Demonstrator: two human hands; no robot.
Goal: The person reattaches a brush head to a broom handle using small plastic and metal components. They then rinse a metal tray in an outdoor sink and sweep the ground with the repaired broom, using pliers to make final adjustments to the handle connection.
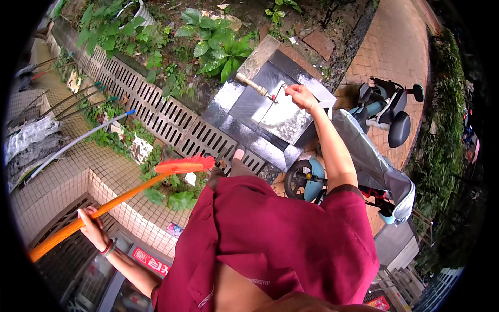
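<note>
My left hand [91,227] is wrapped round the orange handle of a broom [125,196], which slants up to the right. Its red-orange bristle head [184,165] hangs over the edge of the drain grating. At arm's length, my right hand [301,98] has its fingers curled together beside a tap [254,86] on a pale pipe. The tap has a small red part near its outlet; what the fingertips hold, if anything, is hard to make out. Under the tap lies a square basin [223,117] faced in dark glossy tile, wet and shiny inside.
A slotted drain grating [174,122] runs diagonally past the basin. Leafy plants [208,44] grow behind it. To the right stands a scooter [371,151] with a grey cover, on brick paving [384,52]. A grey hose with a blue end [83,143] lies at left.
</note>
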